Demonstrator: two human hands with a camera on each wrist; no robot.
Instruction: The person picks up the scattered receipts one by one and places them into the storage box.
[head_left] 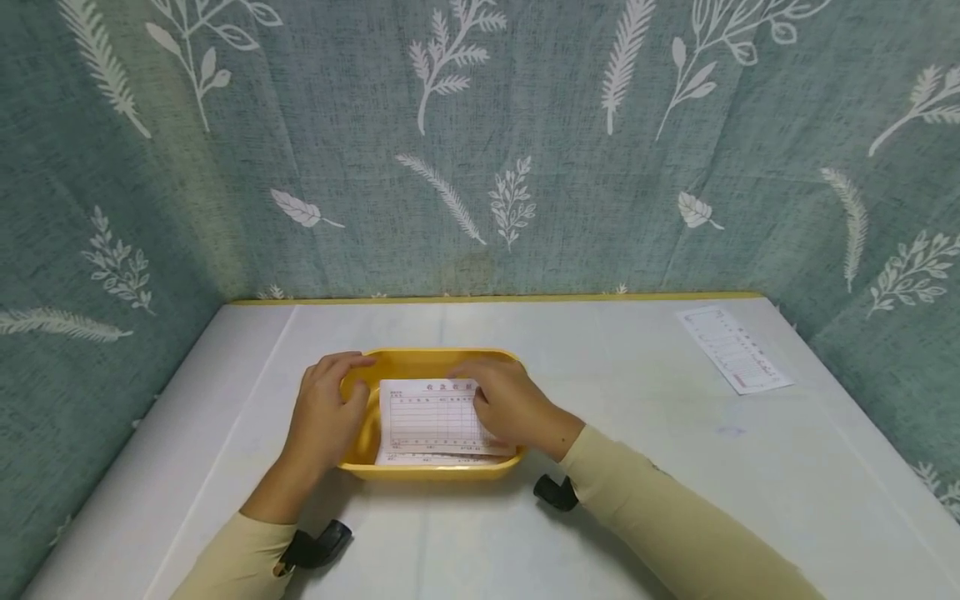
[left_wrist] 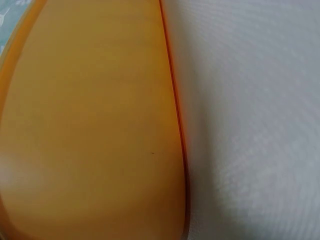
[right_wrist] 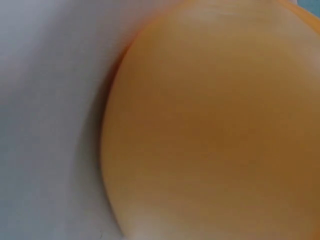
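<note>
My left hand [head_left: 324, 408] looks relaxed; can't tell if my right hand [head_left: 519, 404] grips; overlapping receipt slips [head_left: 429, 414] could drag together.

A white tabletop [head_left: 615, 367] spans the lower half of the head view. A yellow basin [head_left: 427, 472] stands on it, below and slightly left of centre; a printed slip [head_left: 733, 348] lies slantwise at right.

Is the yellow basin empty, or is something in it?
Not empty: in the head view, printed sheets are inside the yellow basin, partly covered by the right hand. Their exact number cannot be told.
</note>
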